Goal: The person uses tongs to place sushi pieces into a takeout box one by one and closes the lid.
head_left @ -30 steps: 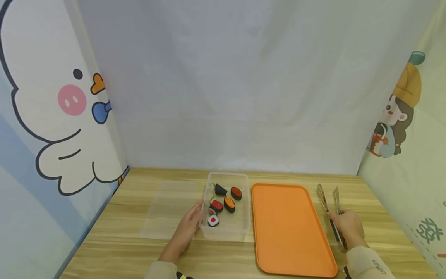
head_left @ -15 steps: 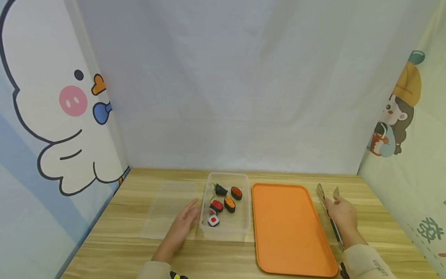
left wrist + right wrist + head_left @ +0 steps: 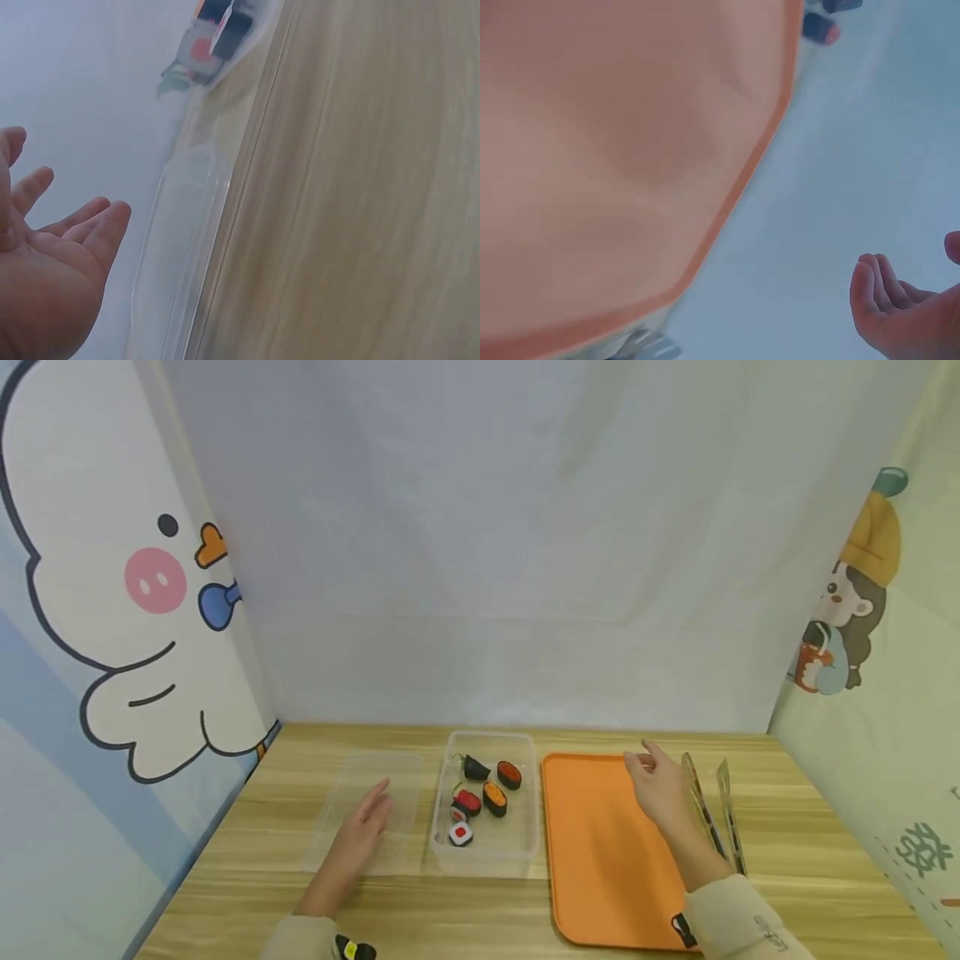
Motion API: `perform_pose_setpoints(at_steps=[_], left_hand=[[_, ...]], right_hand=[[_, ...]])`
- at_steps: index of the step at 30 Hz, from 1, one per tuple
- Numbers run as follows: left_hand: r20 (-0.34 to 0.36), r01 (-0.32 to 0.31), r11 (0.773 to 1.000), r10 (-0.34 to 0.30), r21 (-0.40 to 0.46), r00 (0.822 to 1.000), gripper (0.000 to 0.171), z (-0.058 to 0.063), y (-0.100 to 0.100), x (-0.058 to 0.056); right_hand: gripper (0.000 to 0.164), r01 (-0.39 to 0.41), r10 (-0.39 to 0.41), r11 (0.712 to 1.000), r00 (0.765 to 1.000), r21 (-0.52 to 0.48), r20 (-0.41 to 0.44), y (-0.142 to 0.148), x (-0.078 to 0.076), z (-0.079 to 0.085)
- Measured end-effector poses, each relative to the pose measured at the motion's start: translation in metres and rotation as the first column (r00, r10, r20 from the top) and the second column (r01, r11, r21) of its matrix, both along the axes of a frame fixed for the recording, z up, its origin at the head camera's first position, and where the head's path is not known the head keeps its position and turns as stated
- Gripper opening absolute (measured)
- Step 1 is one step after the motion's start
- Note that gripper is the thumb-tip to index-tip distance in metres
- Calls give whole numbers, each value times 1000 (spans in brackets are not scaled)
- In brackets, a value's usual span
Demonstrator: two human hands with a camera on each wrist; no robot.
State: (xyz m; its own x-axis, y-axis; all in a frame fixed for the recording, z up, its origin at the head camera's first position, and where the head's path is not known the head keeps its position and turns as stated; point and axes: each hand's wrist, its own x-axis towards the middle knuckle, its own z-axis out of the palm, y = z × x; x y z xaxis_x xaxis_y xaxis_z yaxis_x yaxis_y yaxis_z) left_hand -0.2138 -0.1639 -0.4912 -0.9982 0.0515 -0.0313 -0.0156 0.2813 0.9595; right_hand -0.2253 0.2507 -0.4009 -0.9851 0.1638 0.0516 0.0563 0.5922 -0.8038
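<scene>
My left hand (image 3: 358, 833) is held over the clear lid (image 3: 330, 831), its fingers relaxed and holding nothing. In the left wrist view, the left palm and spread fingers (image 3: 112, 225) show beside the lid's edge. My right hand (image 3: 662, 789) hovers over the far right part of the orange tray (image 3: 592, 877), fingers loosely bent with nothing in them. Metal tongs (image 3: 733, 827) with dark handles lie spread on the table to the right of that hand. Between the lid and tray, a clear plastic box (image 3: 512, 843) contains several toy sushi pieces, including an orange-topped one (image 3: 495, 798) and a white roll (image 3: 461, 834).
The wood-patterned table (image 3: 457, 918) runs back to a pale hanging cloth (image 3: 487, 677). Cartoon-printed sheets stand along the left (image 3: 90, 577) and right sides. The box sits close beside the tray's left edge.
My right hand has let go of the tongs and moved left over the tray. My left hand has drawn away from the box to the left, over the lid.
</scene>
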Motion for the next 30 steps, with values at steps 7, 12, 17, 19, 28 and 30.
perform_pose_setpoints(at_steps=[7, 12, 17, 19, 28, 30], left_hand=[[-8, -43, 997, 43, -64, 999, 53, 2, -18, -1], [-38, -80, 989, 76, -122, 996, 53, 3, -30, 1], [-25, -100, 979, 97, -180, 995, 56, 5, -39, -1], [-14, -108, 975, 107, -192, 994, 59, 5, -42, -3], [8, -155, 959, 161, -236, 987, 62, -2, -61, -7], [16, -164, 956, 173, -243, 985, 65, -3, -64, -6]], right_hand=[[60, -53, 52, 998, 998, -15, -38, -48, -6, 4], [56, -72, 68, 996, 996, -58, -59, -85, -7, 2], [54, -109, 102, 988, 993, -106, -66, -119, -3, 2], [53, -130, 123, 985, 990, -113, -71, -132, -1, 2], [53, -219, 210, 941, 976, -257, -63, -188, 9, -6], [55, -232, 230, 920, 972, -315, -44, -199, 12, -11]])
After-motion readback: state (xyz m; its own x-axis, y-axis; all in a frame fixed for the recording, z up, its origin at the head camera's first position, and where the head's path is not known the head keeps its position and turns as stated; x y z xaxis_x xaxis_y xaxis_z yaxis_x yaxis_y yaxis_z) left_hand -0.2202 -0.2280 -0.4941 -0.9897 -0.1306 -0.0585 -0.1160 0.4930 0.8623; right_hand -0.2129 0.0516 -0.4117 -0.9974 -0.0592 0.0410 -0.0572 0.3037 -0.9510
